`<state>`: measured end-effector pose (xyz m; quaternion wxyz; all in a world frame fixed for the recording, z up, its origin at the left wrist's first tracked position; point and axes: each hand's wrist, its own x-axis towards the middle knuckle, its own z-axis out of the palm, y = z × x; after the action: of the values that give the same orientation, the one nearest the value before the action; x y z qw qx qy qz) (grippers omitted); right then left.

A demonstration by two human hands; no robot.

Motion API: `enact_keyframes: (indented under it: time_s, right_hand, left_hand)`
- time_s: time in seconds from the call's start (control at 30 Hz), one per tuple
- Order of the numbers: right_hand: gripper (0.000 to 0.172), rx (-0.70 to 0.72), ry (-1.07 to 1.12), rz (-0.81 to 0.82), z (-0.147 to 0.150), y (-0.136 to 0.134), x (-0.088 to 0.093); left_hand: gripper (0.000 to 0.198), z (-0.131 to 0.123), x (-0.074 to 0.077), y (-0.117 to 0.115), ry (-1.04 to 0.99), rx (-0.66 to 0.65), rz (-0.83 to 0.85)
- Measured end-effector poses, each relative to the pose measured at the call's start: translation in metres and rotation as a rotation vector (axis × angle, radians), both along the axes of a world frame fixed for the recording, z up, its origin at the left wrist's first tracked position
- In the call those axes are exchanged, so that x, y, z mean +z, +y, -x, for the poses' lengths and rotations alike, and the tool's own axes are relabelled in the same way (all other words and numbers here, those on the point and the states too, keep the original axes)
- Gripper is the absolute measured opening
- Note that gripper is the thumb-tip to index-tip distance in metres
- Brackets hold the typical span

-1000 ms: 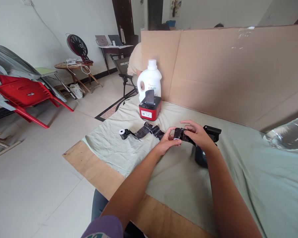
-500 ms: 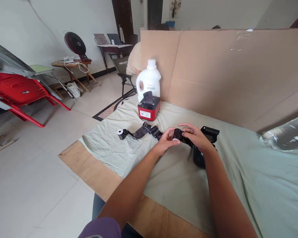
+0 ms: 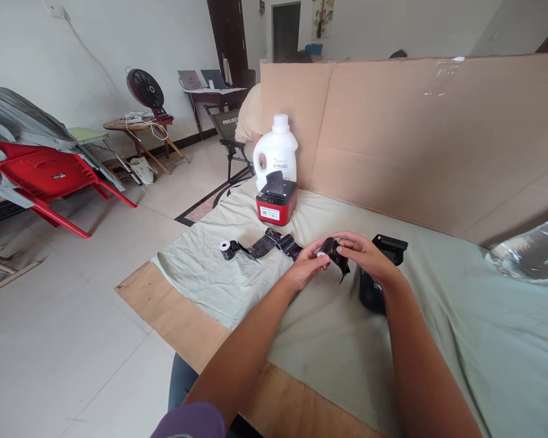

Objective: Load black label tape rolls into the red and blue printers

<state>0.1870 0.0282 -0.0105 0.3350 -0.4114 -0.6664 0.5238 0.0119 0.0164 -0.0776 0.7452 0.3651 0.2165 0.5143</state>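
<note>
My left hand [image 3: 309, 263] is closed around a small roll of black printed paper [image 3: 330, 248], its white end facing me. From the roll a loose black strip hangs down, its ragged tip free above the cloth. My right hand [image 3: 361, 254] pinches the roll's other side, at the strip. Just beyond the right wrist lies a black device with its lid raised, perhaps a portable printer [image 3: 372, 292], partly hidden by my forearm. To the left, another black roll [image 3: 227, 249] with a white end rests on the cloth, and several unrolled black strips [image 3: 261, 244] lie between.
A red and black box-shaped printer [image 3: 276, 210] with black paper sticking out stands before a white detergent bottle [image 3: 276, 152]. A cardboard wall [image 3: 402, 134] closes off the back. Clear plastic wrap [image 3: 530, 249] lies at right. Behind the bottle sits a person [image 3: 250, 115].
Both hands stay together on the roll, which now tilts. The strip that stretched right toward the black device now hangs down, its end visible. The view has shifted slightly.
</note>
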Motion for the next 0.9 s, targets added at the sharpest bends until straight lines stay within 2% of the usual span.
enact_keyframes:
  time_s: [0.07, 0.2, 0.33, 0.47, 0.53, 0.67, 0.9]
  right_hand:
    - [0.041, 0.011, -0.012, -0.008, 0.001, 0.002, -0.003]
    - [0.045, -0.057, -0.054, -0.111, 0.009, 0.005, -0.012]
    - [0.038, -0.073, -0.116, -0.247, 0.018, 0.005, -0.018]
    - [0.031, -0.088, -0.216, -0.343, 0.023, 0.004, -0.021]
    - [0.029, -0.110, -0.256, -0.361, 0.024, 0.004, -0.021]
    - [0.027, -0.122, -0.312, -0.334, 0.022, 0.003, -0.019]
    - [0.026, -0.180, -0.270, -0.280, 0.018, -0.003, -0.006]
  left_hand:
    - [0.068, 0.000, -0.002, 0.001, -0.026, 0.002, 0.028]
    - [0.066, -0.002, -0.009, 0.004, -0.057, 0.068, 0.097]
    - [0.075, -0.002, -0.014, 0.006, -0.030, 0.079, 0.142]
    - [0.074, 0.000, -0.015, 0.008, 0.002, 0.103, 0.164]
    - [0.070, -0.001, -0.014, 0.009, 0.027, 0.183, 0.137]
    - [0.047, -0.005, -0.007, 0.007, 0.080, 0.396, -0.025]
    - [0.038, -0.007, -0.004, 0.004, 0.118, 0.305, -0.104]
